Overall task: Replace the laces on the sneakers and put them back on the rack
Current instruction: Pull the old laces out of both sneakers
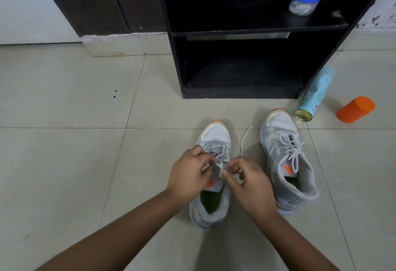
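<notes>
Sneaker lace [243, 142] in tight fingertip grip of left hand [188, 170] and right hand [248, 181]

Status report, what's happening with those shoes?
Left hand and right hand pinch lace on nearer sneaker. Other sneaker laced, on floor. Spray can beside rack.
</notes>
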`<move>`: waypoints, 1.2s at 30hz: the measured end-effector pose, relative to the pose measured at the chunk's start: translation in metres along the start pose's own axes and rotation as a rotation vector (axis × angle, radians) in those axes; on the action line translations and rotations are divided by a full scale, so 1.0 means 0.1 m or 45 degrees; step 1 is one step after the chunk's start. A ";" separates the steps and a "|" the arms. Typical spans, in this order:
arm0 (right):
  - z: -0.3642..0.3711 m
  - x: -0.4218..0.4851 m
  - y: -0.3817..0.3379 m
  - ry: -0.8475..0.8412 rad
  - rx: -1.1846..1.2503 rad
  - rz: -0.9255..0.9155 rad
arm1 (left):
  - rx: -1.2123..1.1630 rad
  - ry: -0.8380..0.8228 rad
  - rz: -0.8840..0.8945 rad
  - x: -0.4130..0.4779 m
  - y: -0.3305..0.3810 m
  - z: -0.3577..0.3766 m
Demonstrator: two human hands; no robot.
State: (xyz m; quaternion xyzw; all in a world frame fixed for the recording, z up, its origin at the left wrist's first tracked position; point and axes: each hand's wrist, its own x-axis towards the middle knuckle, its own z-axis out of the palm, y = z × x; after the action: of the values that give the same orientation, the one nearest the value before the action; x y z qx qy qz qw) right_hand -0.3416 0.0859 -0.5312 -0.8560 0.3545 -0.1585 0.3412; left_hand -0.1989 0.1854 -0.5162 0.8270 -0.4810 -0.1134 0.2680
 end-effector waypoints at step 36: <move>0.01 0.03 0.07 -0.116 0.211 0.281 | -0.064 0.260 -0.280 0.04 -0.31 -0.02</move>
State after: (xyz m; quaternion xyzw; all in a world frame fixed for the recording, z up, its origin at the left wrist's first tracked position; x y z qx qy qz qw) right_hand -0.3422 0.0803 -0.5369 -0.7871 0.4163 -0.1098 0.4418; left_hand -0.1732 0.1951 -0.5320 0.8750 -0.3548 -0.0692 0.3221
